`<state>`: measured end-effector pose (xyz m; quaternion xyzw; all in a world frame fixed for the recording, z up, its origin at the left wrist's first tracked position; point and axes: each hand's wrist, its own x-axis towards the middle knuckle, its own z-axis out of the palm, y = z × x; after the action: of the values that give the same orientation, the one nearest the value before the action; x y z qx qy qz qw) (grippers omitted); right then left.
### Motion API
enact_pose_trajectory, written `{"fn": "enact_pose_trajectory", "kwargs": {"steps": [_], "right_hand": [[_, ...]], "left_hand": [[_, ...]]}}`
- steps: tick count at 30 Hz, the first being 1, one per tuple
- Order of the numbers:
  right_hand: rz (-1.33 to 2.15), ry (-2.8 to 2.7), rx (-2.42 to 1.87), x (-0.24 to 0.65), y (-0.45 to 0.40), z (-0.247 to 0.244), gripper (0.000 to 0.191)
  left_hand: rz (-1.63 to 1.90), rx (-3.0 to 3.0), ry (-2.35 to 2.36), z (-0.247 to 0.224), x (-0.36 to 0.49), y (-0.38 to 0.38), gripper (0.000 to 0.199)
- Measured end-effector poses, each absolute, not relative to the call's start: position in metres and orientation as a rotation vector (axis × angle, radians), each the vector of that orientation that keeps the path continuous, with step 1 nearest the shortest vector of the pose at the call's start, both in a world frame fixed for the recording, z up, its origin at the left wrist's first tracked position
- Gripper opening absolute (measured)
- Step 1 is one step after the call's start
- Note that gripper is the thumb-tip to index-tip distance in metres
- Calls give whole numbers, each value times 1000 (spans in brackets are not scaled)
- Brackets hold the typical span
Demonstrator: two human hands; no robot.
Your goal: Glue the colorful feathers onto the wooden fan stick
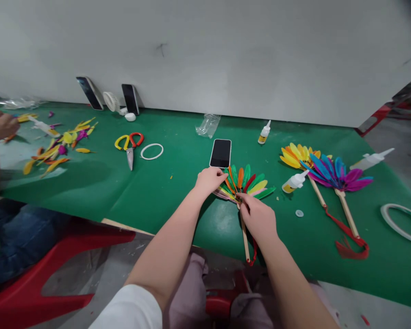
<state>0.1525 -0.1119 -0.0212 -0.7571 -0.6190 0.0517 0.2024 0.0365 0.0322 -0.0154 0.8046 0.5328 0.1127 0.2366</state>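
A feather fan (246, 179) with green, orange, red and yellow feathers lies on the green table, its wooden handle (244, 237) pointing toward me with a red tassel. My left hand (209, 179) pinches at the fan's upper left edge, fingers closed around a feather there. Over the base of the feathers, my right hand (258, 214) has thumb and fingers pressed together; what they hold is too small to tell. A white glue bottle (293, 182) stands to the right of the fan.
On the green table (178, 183) are a phone (221, 153), scissors (130, 146), a white ring (152, 151), a small bottle (264, 133), finished-looking fans (342, 176) and loose feathers (51, 153). Another person's hand (2, 124) is at the far left.
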Motion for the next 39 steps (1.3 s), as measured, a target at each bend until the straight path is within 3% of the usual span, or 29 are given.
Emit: {"fn": "enact_pose_trajectory", "kwargs": {"steps": [22, 39], "right_hand": [[182, -1784, -2178, 151, -111, -19, 29], [158, -1812, -2228, 148, -111, -14, 27]], "left_hand": [[292, 2208, 1461, -14, 36, 33, 36], [301, 2220, 1455, -14, 37, 31, 29]]}}
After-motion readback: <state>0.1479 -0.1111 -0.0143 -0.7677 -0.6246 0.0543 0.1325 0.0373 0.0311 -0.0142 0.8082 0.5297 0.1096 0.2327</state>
